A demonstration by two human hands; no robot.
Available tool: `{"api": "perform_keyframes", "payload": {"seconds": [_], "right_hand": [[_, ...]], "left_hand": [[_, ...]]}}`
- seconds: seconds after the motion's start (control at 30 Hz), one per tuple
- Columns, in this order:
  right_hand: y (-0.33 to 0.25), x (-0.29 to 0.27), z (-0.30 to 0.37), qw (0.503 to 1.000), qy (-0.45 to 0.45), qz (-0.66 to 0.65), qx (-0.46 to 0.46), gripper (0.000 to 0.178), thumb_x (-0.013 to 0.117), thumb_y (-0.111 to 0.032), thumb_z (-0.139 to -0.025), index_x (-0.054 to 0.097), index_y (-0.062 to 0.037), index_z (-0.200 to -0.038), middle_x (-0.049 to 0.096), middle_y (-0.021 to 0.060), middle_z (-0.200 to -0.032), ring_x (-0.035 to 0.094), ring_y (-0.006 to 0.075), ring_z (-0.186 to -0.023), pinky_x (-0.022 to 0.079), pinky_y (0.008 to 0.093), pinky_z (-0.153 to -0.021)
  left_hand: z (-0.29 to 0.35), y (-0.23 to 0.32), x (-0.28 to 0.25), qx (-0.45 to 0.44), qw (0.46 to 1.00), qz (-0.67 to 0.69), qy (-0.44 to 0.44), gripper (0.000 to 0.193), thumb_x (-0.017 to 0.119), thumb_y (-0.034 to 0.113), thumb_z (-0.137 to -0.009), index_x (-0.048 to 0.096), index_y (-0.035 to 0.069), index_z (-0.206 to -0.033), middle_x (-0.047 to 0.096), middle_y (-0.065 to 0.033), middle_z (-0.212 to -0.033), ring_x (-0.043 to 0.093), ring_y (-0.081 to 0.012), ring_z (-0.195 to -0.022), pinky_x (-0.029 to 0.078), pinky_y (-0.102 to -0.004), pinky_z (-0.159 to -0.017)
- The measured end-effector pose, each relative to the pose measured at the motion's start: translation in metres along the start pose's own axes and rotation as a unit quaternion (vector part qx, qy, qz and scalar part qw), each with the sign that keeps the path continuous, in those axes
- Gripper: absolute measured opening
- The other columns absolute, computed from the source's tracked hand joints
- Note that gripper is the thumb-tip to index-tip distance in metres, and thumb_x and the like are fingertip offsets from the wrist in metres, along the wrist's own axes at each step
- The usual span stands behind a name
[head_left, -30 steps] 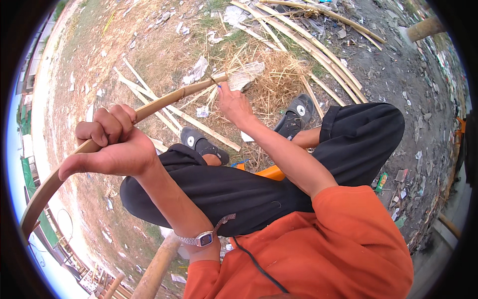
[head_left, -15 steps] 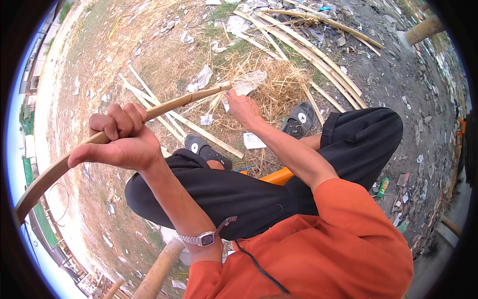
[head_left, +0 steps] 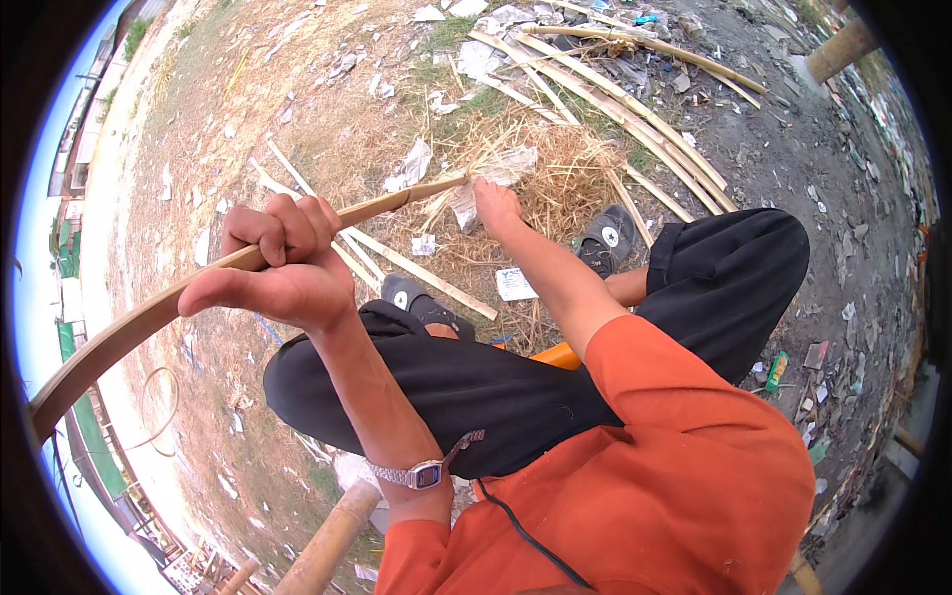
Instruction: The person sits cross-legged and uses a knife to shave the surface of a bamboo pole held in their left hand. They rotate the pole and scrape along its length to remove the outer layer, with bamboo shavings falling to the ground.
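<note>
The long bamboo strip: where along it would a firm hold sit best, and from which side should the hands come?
The bamboo strip is long, thin and bowed, so a hold at two spread points suits it. The left hand wraps its mid-length from above, fingers curled over the flat face. The right hand meets the far end near the straw pile. Coming from above probably suits the flat face best.

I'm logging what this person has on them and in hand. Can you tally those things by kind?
Bamboo strip, gripped by the left hand, far end at the right hand: 1
Black sandals: 2
Wristwatch: 1
Orange shirt: 1
Black trousers: 1
Total: 6
</note>
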State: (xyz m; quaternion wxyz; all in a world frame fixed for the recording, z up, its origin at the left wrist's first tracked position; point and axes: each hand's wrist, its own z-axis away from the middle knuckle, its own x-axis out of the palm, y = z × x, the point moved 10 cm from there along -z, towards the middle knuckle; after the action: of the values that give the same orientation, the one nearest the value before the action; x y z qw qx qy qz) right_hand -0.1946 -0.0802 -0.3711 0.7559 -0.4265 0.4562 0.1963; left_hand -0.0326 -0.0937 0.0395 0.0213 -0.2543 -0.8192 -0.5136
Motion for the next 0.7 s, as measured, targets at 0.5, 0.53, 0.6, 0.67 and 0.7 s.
{"api": "perform_keyframes", "payload": {"seconds": [0.5, 0.53, 0.6, 0.67, 0.7], "right_hand": [[0.042, 0.107, -0.021, 0.627, -0.414, -0.62, 0.227, 0.034, 0.031, -0.037, -0.095, 0.045, -0.0073, -0.085, 0.045, 0.0015, -0.058, 0.041, 0.0116, -0.04, 0.034, 0.0267, -0.036], [0.047, 0.102, -0.02, 0.645, -0.389, -0.615, 0.233, 0.034, 0.031, -0.038, -0.095, 0.043, -0.0082, -0.084, 0.039, -0.0005, -0.057, 0.032, 0.0089, -0.04, 0.029, 0.0246, -0.035], [0.029, 0.07, 0.003, 0.676, -0.35, -0.6, 0.245, 0.035, 0.032, -0.041, -0.094, 0.039, -0.01, -0.08, 0.026, -0.0044, -0.055, 0.016, 0.0036, -0.039, 0.017, 0.0205, -0.034], [0.051, 0.021, -0.019, 0.857, -0.182, -0.461, 0.144, 0.03, 0.033, -0.032, -0.092, 0.045, -0.0053, -0.086, 0.048, 0.0083, -0.057, 0.043, 0.021, -0.042, 0.035, 0.0353, -0.04], [0.046, -0.011, -0.021, 0.928, -0.056, -0.363, 0.066, 0.031, 0.034, -0.032, -0.092, 0.046, -0.004, -0.088, 0.052, 0.0133, -0.06, 0.049, 0.0274, -0.047, 0.039, 0.0394, -0.045]], "left_hand": [[-0.01, -0.001, -0.023, -0.009, 0.999, 0.015, 0.029, 0.07, 0.023, 0.085, -0.067, 0.021, 0.016, -0.056, 0.015, 0.0053, -0.044, 0.009, -0.007, -0.04, 0.011, -0.025, -0.041], [-0.012, 0.0, -0.027, -0.003, 0.999, 0.025, 0.027, 0.07, 0.022, 0.085, -0.067, 0.022, 0.016, -0.056, 0.017, 0.0051, -0.043, 0.01, -0.0067, -0.039, 0.012, -0.0246, -0.039], [-0.013, 0.006, -0.044, 0.008, 0.998, -0.008, 0.055, 0.07, 0.023, 0.085, -0.067, 0.021, 0.016, -0.056, 0.016, 0.0052, -0.043, 0.01, -0.0068, -0.039, 0.012, -0.0248, -0.04], [-0.014, 0.004, -0.042, 0.006, 0.998, -0.009, 0.064, 0.07, 0.023, 0.086, -0.066, 0.02, 0.016, -0.056, 0.016, 0.0054, -0.043, 0.01, -0.0068, -0.039, 0.012, -0.025, -0.04], [-0.015, 0.002, -0.041, 0.001, 0.998, -0.007, 0.068, 0.07, 0.023, 0.086, -0.066, 0.02, 0.016, -0.056, 0.016, 0.0054, -0.043, 0.01, -0.0068, -0.039, 0.012, -0.025, -0.04]]}}
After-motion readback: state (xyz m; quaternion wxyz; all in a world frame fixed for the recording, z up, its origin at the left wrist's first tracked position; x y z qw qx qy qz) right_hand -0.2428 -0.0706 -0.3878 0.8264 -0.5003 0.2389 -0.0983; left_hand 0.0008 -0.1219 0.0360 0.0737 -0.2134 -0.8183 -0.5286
